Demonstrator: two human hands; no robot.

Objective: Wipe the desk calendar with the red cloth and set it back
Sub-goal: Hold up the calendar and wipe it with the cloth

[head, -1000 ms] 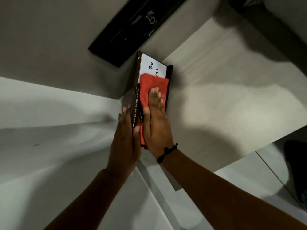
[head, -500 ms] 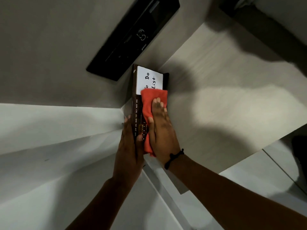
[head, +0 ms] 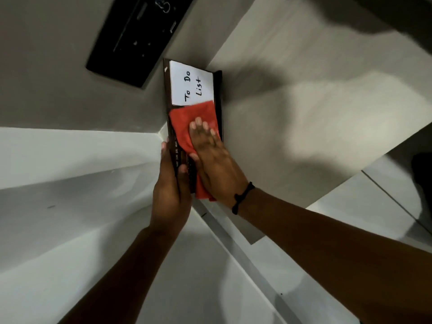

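Observation:
The desk calendar is a dark brown board with a white "To Do List" panel and a strip of month names down its left edge. It is held up in front of me, in the middle of the head view. My left hand grips its near left edge, thumb on the front. My right hand lies flat on the red cloth and presses it against the calendar's lower face, just under the white panel. The cloth's lower end hangs out below my right palm.
A black flat device lies on the grey surface at the upper left. A pale wooden desk top spreads to the right. White surfaces fill the left and bottom. A dark shape sits at the right edge.
My right hand has drawn the red cloth down the calendar toward me, so the whole "To Do List" panel now shows. My left hand keeps its grip.

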